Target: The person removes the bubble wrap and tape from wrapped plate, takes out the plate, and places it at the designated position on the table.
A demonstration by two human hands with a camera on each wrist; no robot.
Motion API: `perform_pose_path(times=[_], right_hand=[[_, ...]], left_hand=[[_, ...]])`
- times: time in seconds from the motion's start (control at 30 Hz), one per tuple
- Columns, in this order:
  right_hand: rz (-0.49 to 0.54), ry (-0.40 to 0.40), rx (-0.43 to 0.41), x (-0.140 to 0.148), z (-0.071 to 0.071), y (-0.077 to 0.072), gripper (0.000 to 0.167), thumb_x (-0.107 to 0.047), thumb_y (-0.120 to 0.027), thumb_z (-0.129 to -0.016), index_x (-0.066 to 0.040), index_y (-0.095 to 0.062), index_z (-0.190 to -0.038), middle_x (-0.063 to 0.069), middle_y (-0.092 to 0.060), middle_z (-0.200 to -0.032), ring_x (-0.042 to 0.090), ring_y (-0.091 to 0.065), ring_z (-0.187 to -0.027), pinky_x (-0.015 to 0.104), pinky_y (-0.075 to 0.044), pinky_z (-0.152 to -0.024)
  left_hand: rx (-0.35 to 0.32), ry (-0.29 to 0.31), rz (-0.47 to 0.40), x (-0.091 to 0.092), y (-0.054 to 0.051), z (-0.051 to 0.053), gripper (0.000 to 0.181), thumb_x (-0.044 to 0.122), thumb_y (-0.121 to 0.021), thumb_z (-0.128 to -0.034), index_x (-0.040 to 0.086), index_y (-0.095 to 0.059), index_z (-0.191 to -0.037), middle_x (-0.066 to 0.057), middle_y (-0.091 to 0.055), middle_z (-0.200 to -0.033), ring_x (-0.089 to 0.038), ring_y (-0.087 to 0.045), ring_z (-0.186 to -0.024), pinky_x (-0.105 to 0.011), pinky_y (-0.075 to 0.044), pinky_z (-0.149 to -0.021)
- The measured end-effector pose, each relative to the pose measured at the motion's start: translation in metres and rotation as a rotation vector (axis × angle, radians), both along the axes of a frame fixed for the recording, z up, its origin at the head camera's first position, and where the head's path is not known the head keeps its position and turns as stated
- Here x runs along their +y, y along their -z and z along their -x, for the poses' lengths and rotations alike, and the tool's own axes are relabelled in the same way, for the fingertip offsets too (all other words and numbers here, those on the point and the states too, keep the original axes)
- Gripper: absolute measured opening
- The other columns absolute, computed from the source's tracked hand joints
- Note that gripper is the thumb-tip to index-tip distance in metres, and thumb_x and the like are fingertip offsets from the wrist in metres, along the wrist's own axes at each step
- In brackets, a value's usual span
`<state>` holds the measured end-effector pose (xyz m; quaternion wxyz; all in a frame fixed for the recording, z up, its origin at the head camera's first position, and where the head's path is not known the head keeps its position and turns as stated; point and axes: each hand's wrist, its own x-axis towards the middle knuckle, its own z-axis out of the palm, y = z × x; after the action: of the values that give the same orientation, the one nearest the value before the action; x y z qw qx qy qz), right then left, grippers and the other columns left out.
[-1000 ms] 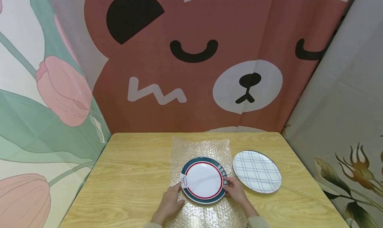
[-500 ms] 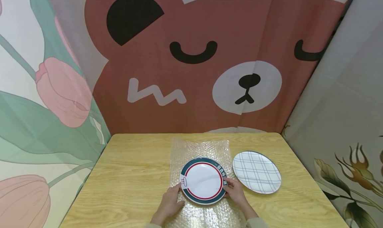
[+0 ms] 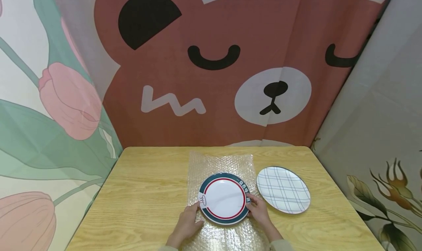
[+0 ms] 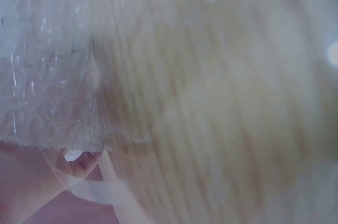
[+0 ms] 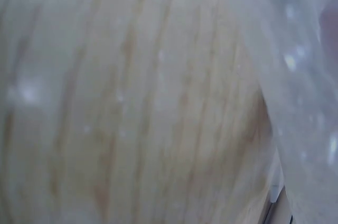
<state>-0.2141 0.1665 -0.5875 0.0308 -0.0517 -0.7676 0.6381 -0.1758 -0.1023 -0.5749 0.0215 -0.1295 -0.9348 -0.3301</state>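
A round plate (image 3: 225,198) with a white middle, a red ring and a dark teal rim lies on a sheet of bubble wrap (image 3: 220,164) in the head view. At its left rim, my left hand (image 3: 187,224) holds the edge, the thumb lower down near the plate. The right hand (image 3: 259,210) grips the opposite rim, its fingers over the lettering. Whatever lies under the rim is hidden. In the left wrist view, bubble wrap (image 4: 42,76) fills the upper left and part of a hand (image 4: 37,182) shows below. The right wrist view is blurred, with bubble wrap (image 5: 306,102) at right.
Just right of the bubble wrap lies a second plate (image 3: 283,189), white with a blue-grey check pattern. Everything stands on a wooden table (image 3: 141,196). Behind it hangs a bear-print cloth (image 3: 214,126), with patterned curtains at both sides.
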Motion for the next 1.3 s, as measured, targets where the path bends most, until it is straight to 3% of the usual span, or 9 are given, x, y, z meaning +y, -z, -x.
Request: perform_pose_path(times=[0.53,0.9,1.3], right_hand=[[0.134,0.052,-0.057,-0.0045,-0.003,-0.0039,0.044,0.013,-0.049,-0.078,0.016,-0.041,-0.121,0.038,-0.045,-0.114,0.023,-0.059,-0.077,0.035,-0.053,-0.054],[0.185,0.057,-0.059,-0.0012,-0.0033,-0.0019,0.045,0.014,-0.047,-0.078,0.016,-0.039,-0.123,0.038,-0.042,-0.116,0.021,-0.058,-0.076,0.033,-0.053,-0.054],[0.233,0.061,-0.062,0.0012,-0.005,-0.008,0.047,0.013,-0.045,-0.079,0.016,-0.036,-0.126,0.033,-0.048,-0.109,0.016,-0.057,-0.064,0.026,-0.049,-0.049]], left_hand=[[-0.03,-0.005,-0.02,-0.0005,-0.0031,-0.0019,0.061,0.016,-0.07,-0.0705,0.0,-0.045,-0.124,-0.009,-0.058,-0.104,-0.031,-0.051,-0.096,-0.048,-0.041,-0.081],[0.004,-0.001,-0.023,-0.0005,-0.0034,-0.0032,0.06,0.017,-0.068,-0.0704,-0.001,-0.046,-0.123,-0.01,-0.058,-0.103,-0.031,-0.051,-0.095,-0.048,-0.041,-0.081],[0.04,0.02,0.008,-0.0004,-0.0078,-0.0065,0.054,0.017,-0.068,-0.0709,-0.006,-0.049,-0.116,-0.015,-0.056,-0.105,-0.035,-0.049,-0.101,-0.05,-0.039,-0.085]])
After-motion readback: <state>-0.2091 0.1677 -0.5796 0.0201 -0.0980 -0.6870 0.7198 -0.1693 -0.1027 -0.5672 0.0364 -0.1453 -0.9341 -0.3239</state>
